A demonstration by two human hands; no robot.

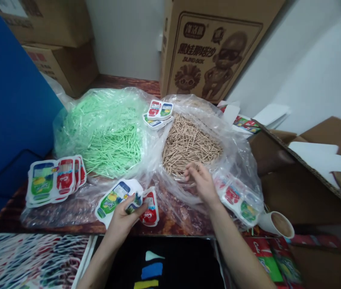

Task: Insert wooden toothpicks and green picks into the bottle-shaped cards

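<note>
My left hand (pixel 124 218) is closed on a jar-shaped printed packet (pixel 113 200) with green, blue and red pictures, near the table's front edge. A red cola part of the packaging (pixel 150 210) shows beside my fingertips. My right hand (pixel 203 184) is over the near edge of a clear bag of thin brown sticks (pixel 190 144). Its fingers are curled together, and anything between them is too small to make out. Left of that bag lies another clear bag, full of pale green sticks (pixel 113 148).
Packets lie stacked at the left (pixel 42 182), between the bags (pixel 160 110) and under plastic at the right (pixel 239 200). A paper cup (pixel 275 224) lies tipped at the right edge. Cardboard boxes (pixel 212 48) stand behind, and an open carton (pixel 281 180) is at the right.
</note>
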